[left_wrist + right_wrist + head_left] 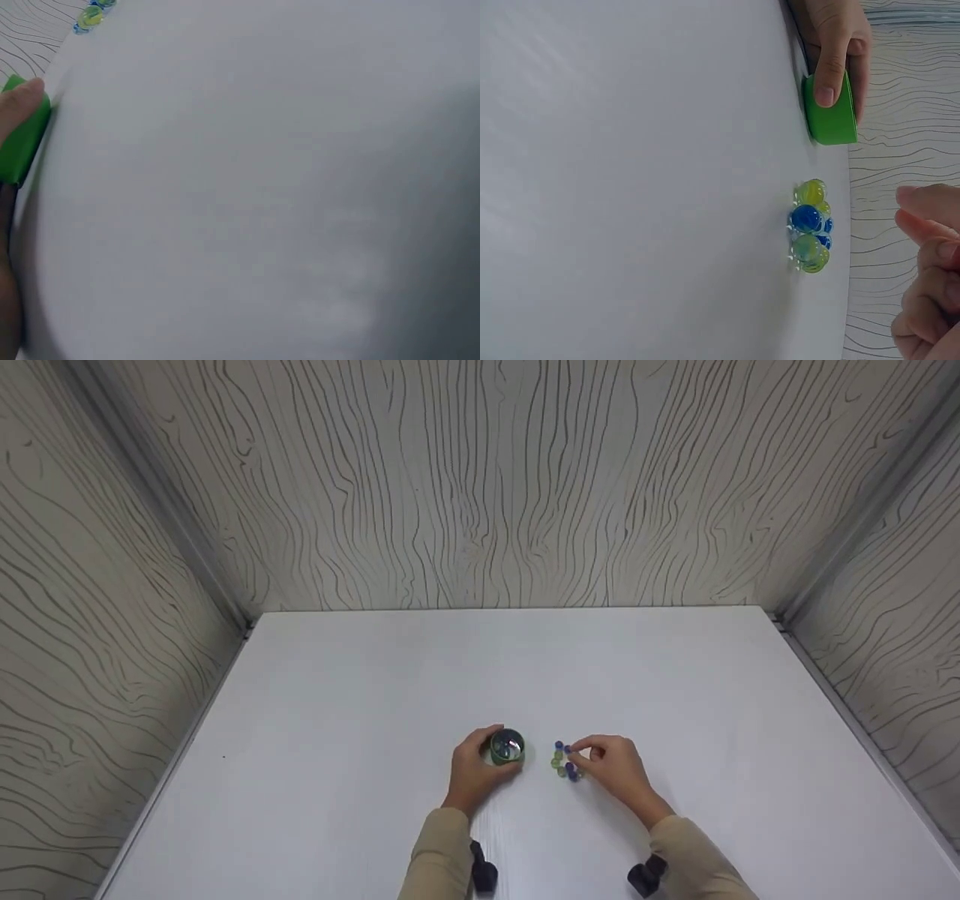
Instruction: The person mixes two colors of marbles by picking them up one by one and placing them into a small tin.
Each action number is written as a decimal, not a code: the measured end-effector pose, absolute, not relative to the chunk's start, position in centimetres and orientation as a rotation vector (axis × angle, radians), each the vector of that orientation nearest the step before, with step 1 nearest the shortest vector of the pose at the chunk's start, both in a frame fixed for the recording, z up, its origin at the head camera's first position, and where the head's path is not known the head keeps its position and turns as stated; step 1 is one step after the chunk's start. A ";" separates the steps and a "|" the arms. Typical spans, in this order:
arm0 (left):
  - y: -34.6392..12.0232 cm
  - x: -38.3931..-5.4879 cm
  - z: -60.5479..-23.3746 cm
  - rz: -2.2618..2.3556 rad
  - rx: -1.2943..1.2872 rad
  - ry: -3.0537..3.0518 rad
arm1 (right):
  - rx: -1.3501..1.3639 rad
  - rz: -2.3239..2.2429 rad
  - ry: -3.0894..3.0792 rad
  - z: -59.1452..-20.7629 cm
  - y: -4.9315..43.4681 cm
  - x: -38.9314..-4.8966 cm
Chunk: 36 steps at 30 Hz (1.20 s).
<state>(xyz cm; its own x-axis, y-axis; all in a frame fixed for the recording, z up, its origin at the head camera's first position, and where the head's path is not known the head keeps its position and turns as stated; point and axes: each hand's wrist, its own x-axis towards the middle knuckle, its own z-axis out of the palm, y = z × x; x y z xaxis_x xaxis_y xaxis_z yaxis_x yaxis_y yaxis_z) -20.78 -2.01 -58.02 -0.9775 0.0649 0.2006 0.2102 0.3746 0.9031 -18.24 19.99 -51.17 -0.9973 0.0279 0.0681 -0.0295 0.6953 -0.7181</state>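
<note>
Marbles, glossy and translucent in blue and yellow-green, cluster on the white table near a round green container gripped by the left hand, while the right hand hovers close, whether pinching one unclear.

A green cup stands upright on the white bench, the left hand curled round its wall. Near it, to the right, glossy see-through blue and yellow-green balls lie in a close cluster, the right hand poised above them.
</note>
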 end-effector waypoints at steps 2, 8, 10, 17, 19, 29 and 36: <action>-2.0 -20.7 -58.0 -1.658 -0.250 -2.490 | 0.003 1.196 -2.822 -51.3 20.2 -18.1; -1.9 -20.7 -58.1 -1.655 -0.249 -2.500 | -0.018 1.179 -2.831 -51.4 20.6 -17.6; -1.9 -20.7 -58.0 -1.670 -0.252 -2.490 | -0.025 1.151 -2.853 -51.5 20.7 -17.5; -1.9 -20.6 -58.0 -1.654 -0.264 -2.476 | -0.019 1.038 -2.916 -51.8 21.3 -17.0; -2.0 -20.7 -58.0 -1.649 -0.269 -2.476 | -0.007 1.001 -2.936 -51.9 21.4 -17.0; -2.1 -20.9 -58.2 -1.648 -0.286 -2.477 | 0.074 0.866 -2.992 -52.3 21.6 -17.0; -2.0 -20.8 -58.2 -1.675 -0.269 -2.472 | 0.079 0.854 -2.998 -52.6 21.5 -17.2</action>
